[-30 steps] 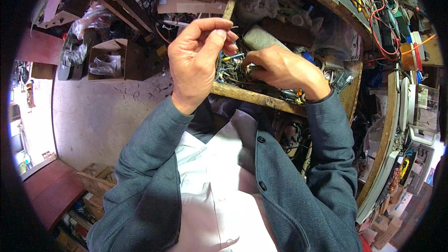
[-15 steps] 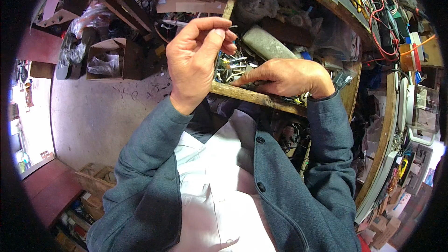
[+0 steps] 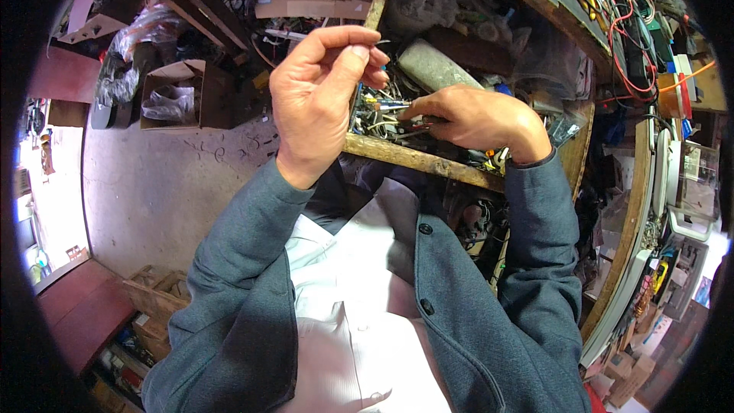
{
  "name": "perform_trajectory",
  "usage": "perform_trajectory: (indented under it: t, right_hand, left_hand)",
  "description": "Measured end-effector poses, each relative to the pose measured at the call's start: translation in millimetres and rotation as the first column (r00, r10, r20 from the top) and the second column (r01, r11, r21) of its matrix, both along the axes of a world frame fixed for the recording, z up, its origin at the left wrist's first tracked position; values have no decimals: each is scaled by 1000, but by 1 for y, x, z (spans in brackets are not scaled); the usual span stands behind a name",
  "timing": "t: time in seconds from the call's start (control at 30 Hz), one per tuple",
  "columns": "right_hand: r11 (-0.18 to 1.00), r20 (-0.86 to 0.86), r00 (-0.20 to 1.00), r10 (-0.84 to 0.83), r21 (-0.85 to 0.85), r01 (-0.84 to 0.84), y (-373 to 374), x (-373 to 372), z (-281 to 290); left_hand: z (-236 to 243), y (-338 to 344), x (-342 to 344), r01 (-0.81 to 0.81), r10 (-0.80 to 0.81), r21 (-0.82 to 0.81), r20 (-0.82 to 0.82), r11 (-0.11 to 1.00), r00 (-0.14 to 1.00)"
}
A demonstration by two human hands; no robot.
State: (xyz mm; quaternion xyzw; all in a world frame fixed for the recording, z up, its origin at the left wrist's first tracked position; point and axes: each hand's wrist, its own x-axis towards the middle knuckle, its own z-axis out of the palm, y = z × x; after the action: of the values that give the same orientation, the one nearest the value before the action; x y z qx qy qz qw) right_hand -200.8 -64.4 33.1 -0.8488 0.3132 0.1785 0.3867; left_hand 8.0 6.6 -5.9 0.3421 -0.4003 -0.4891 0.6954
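Specifically, the left hand [image 3: 315, 99] was raised with fingers curled, its grip closed between thumb and forefinger on a thin dark piece [image 3: 384, 43]. The right hand [image 3: 483, 118] was bent at the wrist, fingers curled down over loose small parts [image 3: 382, 107] in a wooden-framed tray [image 3: 424, 162]; whether that grip held anything could not be told. Both hands hid portions of the tray. Beyond the parts lay a grey cylinder [image 3: 434, 66]. Compared with half a second earlier, the right forefinger had drawn back from the tray's near edge; the left hand was nearly unchanged.

Head-worn fisheye view, downward, close above left hand [image 3: 315, 103] and right hand [image 3: 488, 120]
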Motion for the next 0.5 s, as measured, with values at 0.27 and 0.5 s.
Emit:
perform_trajectory:
  t: [0.27,0.5]
  right_hand:
    - [998,39,998,58,-30,-57,-2,-5,-3]
    - [990,-82,993,91,-102,-99,-3,-3,-1]
  left_hand:
    - [0,-1,-1,3,-3,-9,-11,1000,1000]
    - [1,-1,0,4,-4,-3,1,1000,1000]
